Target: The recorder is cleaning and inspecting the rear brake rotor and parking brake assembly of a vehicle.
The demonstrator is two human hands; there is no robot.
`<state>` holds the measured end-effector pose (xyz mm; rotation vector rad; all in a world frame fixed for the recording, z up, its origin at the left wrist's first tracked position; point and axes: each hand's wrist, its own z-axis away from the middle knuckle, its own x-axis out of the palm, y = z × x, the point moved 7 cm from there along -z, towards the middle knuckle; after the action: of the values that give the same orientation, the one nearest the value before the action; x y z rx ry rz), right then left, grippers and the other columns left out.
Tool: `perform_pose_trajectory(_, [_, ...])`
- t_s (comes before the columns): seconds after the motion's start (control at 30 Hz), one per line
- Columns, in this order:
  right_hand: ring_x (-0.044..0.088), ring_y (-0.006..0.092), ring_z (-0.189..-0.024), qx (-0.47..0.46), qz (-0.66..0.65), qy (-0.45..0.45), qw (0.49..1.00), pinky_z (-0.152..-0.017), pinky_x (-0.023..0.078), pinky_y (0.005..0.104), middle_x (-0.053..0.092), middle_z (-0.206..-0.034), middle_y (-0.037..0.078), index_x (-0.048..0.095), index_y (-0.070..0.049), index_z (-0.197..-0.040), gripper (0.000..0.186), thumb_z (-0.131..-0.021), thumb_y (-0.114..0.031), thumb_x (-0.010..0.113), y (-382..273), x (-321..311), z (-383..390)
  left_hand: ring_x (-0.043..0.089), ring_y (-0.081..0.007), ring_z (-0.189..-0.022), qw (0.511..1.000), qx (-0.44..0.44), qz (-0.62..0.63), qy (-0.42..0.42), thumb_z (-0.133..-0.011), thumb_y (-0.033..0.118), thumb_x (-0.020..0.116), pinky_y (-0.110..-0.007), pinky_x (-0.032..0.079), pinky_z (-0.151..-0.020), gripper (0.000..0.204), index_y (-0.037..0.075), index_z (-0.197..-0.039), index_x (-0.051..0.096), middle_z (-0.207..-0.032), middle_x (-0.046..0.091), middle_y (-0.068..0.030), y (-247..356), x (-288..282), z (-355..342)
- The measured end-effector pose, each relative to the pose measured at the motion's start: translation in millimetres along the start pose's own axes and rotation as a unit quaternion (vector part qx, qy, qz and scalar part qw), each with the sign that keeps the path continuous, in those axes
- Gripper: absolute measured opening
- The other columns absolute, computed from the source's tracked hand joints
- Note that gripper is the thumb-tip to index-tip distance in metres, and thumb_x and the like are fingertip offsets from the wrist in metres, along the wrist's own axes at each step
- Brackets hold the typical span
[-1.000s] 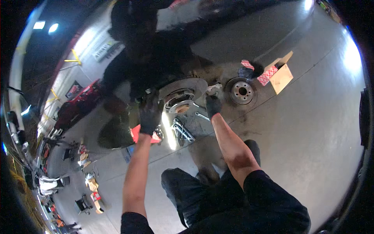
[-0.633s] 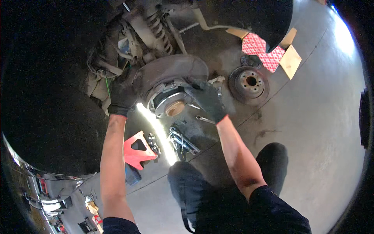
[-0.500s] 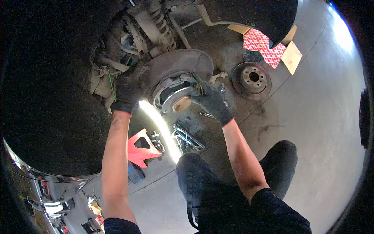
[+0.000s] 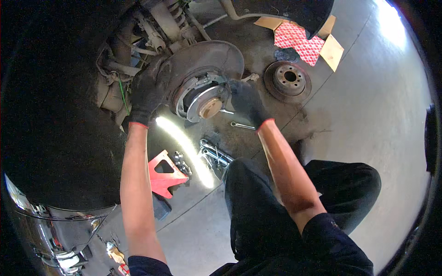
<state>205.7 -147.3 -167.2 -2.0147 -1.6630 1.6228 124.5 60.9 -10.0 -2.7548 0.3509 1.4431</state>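
Observation:
My left hand (image 4: 148, 94), in a black glove, is at the left edge of the rusty dust shield (image 4: 207, 55). Its fingers blend into the dark metal there. My right hand (image 4: 248, 102), gloved too, is closed at the right side of the brake shoes (image 4: 183, 100); what lies in its fingers is hidden. Between both hands sits the wheel hub (image 4: 211, 108), with a worn, rusty centre. A short shiny metal bar (image 4: 226, 111) shows between the hub and my right hand; whether the hand touches it cannot be made out.
On the floor at right lie a rusty brake disc (image 4: 289, 83) and an opened red-and-white box (image 4: 299, 42). A wrench (image 4: 241, 125), more wrenches (image 4: 215, 152), a lit light strip (image 4: 184, 147) and a red jack stand (image 4: 165, 177) are nearer. Suspension parts (image 4: 165, 23) hang above.
My right hand has shifted and turned at the brake's right side, its fingers now closer in. The view has moved, so the hub and floor items appear higher and further left. My knees have shifted right.

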Motion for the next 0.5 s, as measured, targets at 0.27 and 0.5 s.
perform_pose_trajectory(0.27, [0.07, 0.0418, -0.088, 0.093, -0.047, 0.027, 0.994, -0.078, 0.056, 0.0503, 0.073, -0.1, 0.022, 0.071, -0.007, -0.121, 0.035, -0.088, -0.012, 0.06, 2.1, 9.1, 3.0, 0.064, -0.0382, -0.118, 0.999, -0.015, 0.006, -0.031, -0.105, 0.029, 0.054, -0.043, 0.05, -0.1, 0.039, 0.003, -0.133, 0.061, -0.129, 0.066, -0.0217, -1.1, -0.7, -6.3])
perform_pose_trajectory(0.5, [0.071, 0.0398, -0.088, 0.097, -0.121, 0.11, 0.982, -0.078, 0.055, 0.0487, 0.074, -0.1, 0.019, 0.073, -0.013, -0.119, 0.038, -0.083, -0.007, 0.063, 6.5, 3.6, 11.4, 0.064, -0.0386, -0.118, 0.997, -0.019, -0.042, -0.06, -0.106, 0.028, 0.054, -0.043, 0.05, -0.1, 0.039, 0.003, -0.134, 0.059, -0.128, 0.067, -0.022, -10.7, 1.7, -1.3])
